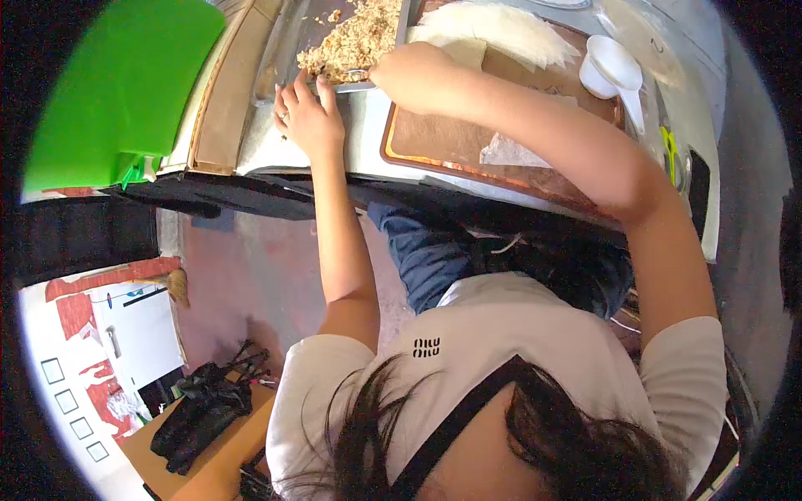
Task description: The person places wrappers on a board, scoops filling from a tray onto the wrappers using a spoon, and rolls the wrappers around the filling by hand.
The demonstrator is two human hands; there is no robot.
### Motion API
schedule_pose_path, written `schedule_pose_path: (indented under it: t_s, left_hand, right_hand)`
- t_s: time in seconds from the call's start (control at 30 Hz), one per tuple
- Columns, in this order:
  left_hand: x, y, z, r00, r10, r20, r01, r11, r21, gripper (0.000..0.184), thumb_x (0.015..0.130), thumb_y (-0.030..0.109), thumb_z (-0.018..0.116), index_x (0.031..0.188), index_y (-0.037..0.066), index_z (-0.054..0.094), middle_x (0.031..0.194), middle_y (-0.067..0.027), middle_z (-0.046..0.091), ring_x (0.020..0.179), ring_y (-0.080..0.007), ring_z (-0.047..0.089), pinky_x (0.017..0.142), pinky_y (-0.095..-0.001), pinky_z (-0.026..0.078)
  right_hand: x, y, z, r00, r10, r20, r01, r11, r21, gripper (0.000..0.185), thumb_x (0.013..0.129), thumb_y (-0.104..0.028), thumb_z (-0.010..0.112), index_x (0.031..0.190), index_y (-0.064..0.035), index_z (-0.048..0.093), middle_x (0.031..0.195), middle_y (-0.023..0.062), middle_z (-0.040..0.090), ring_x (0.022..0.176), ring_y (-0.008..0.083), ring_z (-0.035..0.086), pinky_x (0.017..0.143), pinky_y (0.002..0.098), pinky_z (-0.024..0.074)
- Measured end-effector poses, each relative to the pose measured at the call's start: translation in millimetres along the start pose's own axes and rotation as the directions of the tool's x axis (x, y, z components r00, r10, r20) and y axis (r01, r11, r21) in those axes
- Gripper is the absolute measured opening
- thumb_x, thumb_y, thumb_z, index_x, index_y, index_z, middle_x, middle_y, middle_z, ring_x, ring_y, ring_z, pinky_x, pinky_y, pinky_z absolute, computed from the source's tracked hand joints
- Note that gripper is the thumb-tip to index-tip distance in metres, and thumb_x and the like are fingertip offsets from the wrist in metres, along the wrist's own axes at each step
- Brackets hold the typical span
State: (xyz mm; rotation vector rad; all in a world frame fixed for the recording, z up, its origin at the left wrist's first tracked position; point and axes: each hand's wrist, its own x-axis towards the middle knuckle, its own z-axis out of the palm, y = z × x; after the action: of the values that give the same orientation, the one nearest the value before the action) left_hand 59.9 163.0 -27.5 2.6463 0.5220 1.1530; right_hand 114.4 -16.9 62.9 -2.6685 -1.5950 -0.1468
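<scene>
A metal tray [276, 52] at the top of the head view holds a heap of crumbly, light-brown filling [363, 37]. My left hand [311, 117] rests at the tray's near edge, fingers spread and fingertips close to the filling. My right hand [422, 79] is closed at the tray's near right corner, on what looks like a metal spoon [357, 75]; its handle is hidden in the fist. Thin, pale round wrappers [510, 33] lie on a brown board [443, 138] beyond my right forearm.
A whitish crumpled sheet [510, 152] lies on the board. To the right are a white plastic scoop [616, 67], something yellow-green [668, 149] and a dark flat object [698, 185]. A green panel [117, 92] and a cardboard piece [225, 108] stand left of the tray.
</scene>
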Motion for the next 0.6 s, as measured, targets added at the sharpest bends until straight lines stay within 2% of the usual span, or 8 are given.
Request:
schedule_pose_path:
  t_s: [0.1,0.23,0.27,0.3,0.37,0.4,0.5,0.6]
  left_hand:
    - [0,-2,6,0.998,0.006,-0.061,-0.008,0.999,-0.037,0.039,0.096,0.041,0.049,0.119,0.013,0.062,0.124,-0.0101,0.059,0.131,-0.0337,0.041,0.108,-0.0538,0.024]
    - [6,-12,1,0.993,0.112,0.025,-0.101,0.954,-0.282,0.029,0.092,0.039,0.058,0.108,0.018,0.071,0.118,-0.0015,0.066,0.131,-0.032,0.044,0.112,-0.0577,0.015]
    - [4,-5,-6,0.991,0.131,0.033,-0.119,0.962,-0.244,0.027,0.091,0.039,0.06,0.107,0.02,0.072,0.117,0.0009,0.068,0.131,-0.0317,0.044,0.112,-0.0588,0.013]
    - [2,1,-9,0.988,0.151,0.042,-0.139,0.969,-0.206,0.025,0.09,0.039,0.062,0.105,0.022,0.073,0.115,0.0033,0.069,0.131,-0.0313,0.044,0.113,-0.0599,0.01]
    - [3,4,-8,0.98,0.191,0.049,-0.18,0.969,-0.17,0.03,0.09,0.045,0.059,0.109,0.026,0.073,0.117,0.0064,0.068,0.134,-0.0309,0.041,0.113,-0.0617,0.004]
    - [3,6,-7,0.979,0.199,0.05,-0.188,0.966,-0.177,0.03,0.09,0.046,0.059,0.108,0.027,0.073,0.117,0.0066,0.068,0.134,-0.0308,0.041,0.113,-0.062,0.004]
    - [5,8,-8,0.971,0.218,0.094,-0.199,0.963,-0.182,0.041,0.09,0.05,0.056,0.123,0.026,0.064,0.121,0.0025,0.066,0.138,-0.0303,0.035,0.114,-0.06,0.005]
    - [6,10,-10,0.974,0.219,0.061,-0.202,0.955,-0.217,0.059,0.09,0.049,0.057,0.14,0.019,0.048,0.136,-0.0049,0.055,0.141,-0.0318,0.029,0.115,-0.0572,0.007]
  right_hand:
    - [0,-3,-11,0.999,0.046,0.027,-0.047,0.997,0.058,0.017,0.078,-0.004,0.057,0.088,0.0019,0.069,0.078,0.022,0.068,0.075,0.0336,0.07,0.064,0.045,0.0563]
    - [22,6,-19,0.985,0.135,0.112,-0.153,0.974,0.165,0.021,0.078,-0.005,0.055,0.09,0.0047,0.068,0.079,0.0251,0.067,0.078,0.0358,0.07,0.067,0.0461,0.0557]
    - [41,20,-4,0.991,0.041,0.13,-0.059,0.989,0.136,0.026,0.082,-0.008,0.051,0.098,0.0017,0.069,0.068,0.019,0.065,0.063,0.0302,0.068,0.055,0.044,0.0524]
    - [44,22,-9,0.968,0.111,0.226,-0.164,0.958,0.235,0.027,0.083,-0.008,0.049,0.1,-0.0003,0.069,0.064,0.0155,0.061,0.058,0.027,0.063,0.05,0.0418,0.0487]
    - [48,26,-17,0.88,0.207,0.428,-0.386,0.837,0.388,0.031,0.085,-0.01,0.046,0.105,-0.0042,0.069,0.055,0.0083,0.055,0.046,0.0206,0.054,0.041,0.0372,0.0413]
    - [44,27,-18,0.858,0.231,0.46,-0.467,0.724,0.508,0.035,0.087,-0.011,0.043,0.111,-0.0097,0.067,0.052,-0.0019,0.04,0.04,0.011,0.035,0.037,0.0293,0.0284]
    - [41,44,-12,0.795,0.215,0.567,-0.595,0.457,0.662,0.035,0.086,-0.011,0.045,0.114,-0.0093,0.066,0.052,-0.0048,0.037,0.041,0.0077,0.032,0.037,0.0262,0.027]
    - [33,55,-5,0.804,0.179,0.567,-0.593,0.325,0.737,0.042,0.086,-0.011,0.047,0.125,-0.0096,0.062,0.054,-0.0069,0.034,0.042,0.0049,0.029,0.038,0.0236,0.0249]
